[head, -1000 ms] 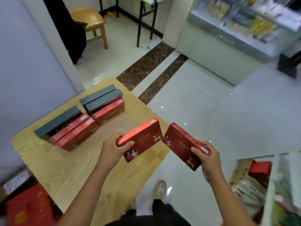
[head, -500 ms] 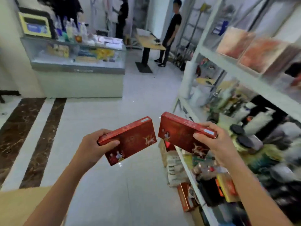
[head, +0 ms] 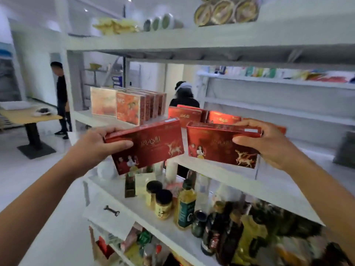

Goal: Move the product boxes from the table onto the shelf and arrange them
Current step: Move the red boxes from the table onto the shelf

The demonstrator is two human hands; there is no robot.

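Observation:
My left hand (head: pixel 99 144) grips a flat red product box (head: pixel 151 148) by its left end, tilted up to the right. My right hand (head: pixel 267 141) holds a second red box (head: pixel 215 148) with a gold deer print by its top right edge. Both boxes hover in front of the white shelf (head: pixel 226 181) at chest height. On that shelf level stand a row of orange-red boxes (head: pixel 134 106) at the left. Further right stand several matching red boxes (head: pixel 194 115), partly hidden behind the held ones.
Below, the shelf carries jars (head: pixel 163 204), an oil bottle (head: pixel 185 206) and dark bottles. The top shelf holds round packs (head: pixel 224 10). A person in black (head: pixel 61 96) stands by a wooden table (head: pixel 28 116) at the left; another person (head: pixel 184 95) is behind the shelf.
The view swung from the table and floor up to the shelf. Both hands rose with their red boxes to the middle shelf level.

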